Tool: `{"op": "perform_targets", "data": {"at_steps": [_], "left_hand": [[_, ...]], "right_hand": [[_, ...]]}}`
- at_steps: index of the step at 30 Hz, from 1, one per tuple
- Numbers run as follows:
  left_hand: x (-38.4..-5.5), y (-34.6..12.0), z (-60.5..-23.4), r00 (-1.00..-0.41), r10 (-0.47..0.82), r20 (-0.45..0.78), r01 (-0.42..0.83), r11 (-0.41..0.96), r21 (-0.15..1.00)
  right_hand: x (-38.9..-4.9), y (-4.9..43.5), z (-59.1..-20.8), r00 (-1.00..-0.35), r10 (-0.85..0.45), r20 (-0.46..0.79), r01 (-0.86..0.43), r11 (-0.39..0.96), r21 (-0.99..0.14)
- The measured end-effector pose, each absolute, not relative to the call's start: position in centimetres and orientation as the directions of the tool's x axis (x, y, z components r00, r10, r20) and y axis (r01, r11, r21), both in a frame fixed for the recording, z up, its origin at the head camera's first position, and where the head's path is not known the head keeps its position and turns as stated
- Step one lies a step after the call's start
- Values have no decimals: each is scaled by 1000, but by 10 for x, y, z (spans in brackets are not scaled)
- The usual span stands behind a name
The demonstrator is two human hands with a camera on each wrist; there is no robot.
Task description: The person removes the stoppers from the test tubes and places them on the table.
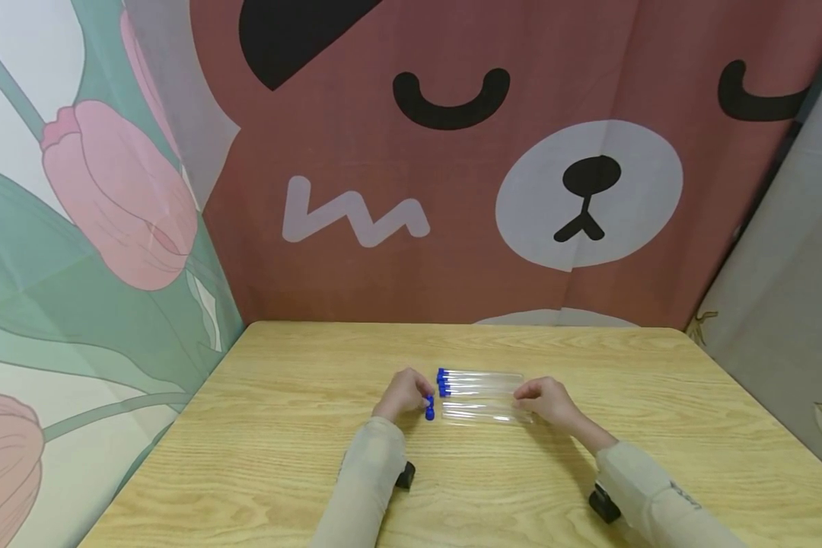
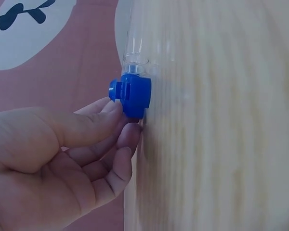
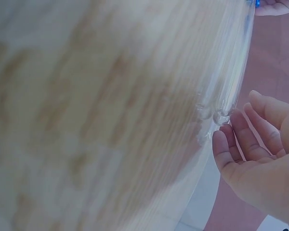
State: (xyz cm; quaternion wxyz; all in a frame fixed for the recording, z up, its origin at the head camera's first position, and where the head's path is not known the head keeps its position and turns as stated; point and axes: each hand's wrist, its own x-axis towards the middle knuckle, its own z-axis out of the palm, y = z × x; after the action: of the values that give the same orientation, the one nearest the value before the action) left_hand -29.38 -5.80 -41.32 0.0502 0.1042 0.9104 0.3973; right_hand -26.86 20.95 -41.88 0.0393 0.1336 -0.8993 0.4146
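Observation:
My left hand is at the left end of a group of clear test tubes, with thumb and fingers pinching a small blue stopper. More blue stopper shows close behind it. Several tubes lie side by side with blue stoppers in their left ends. Nearer to me lie clear tubes whose left ends look open. At the tubes' rounded right ends is my right hand. Its fingers bend loosely, and a fingertip is at a rounded tube end; whether it touches is hard to tell.
The tubes lie on a light wood-grain table. Behind it hangs a brown cloth with a bear face. A flowered cloth hangs at the left, a pale cloth at the right.

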Motion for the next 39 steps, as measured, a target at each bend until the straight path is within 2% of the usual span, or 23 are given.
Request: {"op": "perform_targets", "data": {"at_steps": [6, 14, 19, 26, 34, 39], "left_hand": [[-293, -60, -407, -968, 251, -31, 147, 658, 739], [-291, -59, -395, -966, 259, 3, 177, 654, 736], [-290, -57, -388, -961, 274, 45, 207, 598, 774], [-293, -55, -379, -963, 269, 21, 160, 505, 848], [-301, -53, -378, -973, 218, 72, 155, 394, 906], [-306, -53, -380, -976, 212, 42, 115, 349, 930]], "right_hand": [[-267, 209, -419, -961, -213, 175, -271, 616, -739], [-267, 208, -415, -962, -193, 194, -272, 600, -752], [-270, 209, -409, -955, -189, 227, -295, 619, -728], [-281, 210, -401, -954, -176, 242, -298, 626, -720], [-289, 211, -403, -953, -184, 239, -300, 654, -695], [-293, 213, -407, -950, -201, 239, -311, 680, -664]]}}
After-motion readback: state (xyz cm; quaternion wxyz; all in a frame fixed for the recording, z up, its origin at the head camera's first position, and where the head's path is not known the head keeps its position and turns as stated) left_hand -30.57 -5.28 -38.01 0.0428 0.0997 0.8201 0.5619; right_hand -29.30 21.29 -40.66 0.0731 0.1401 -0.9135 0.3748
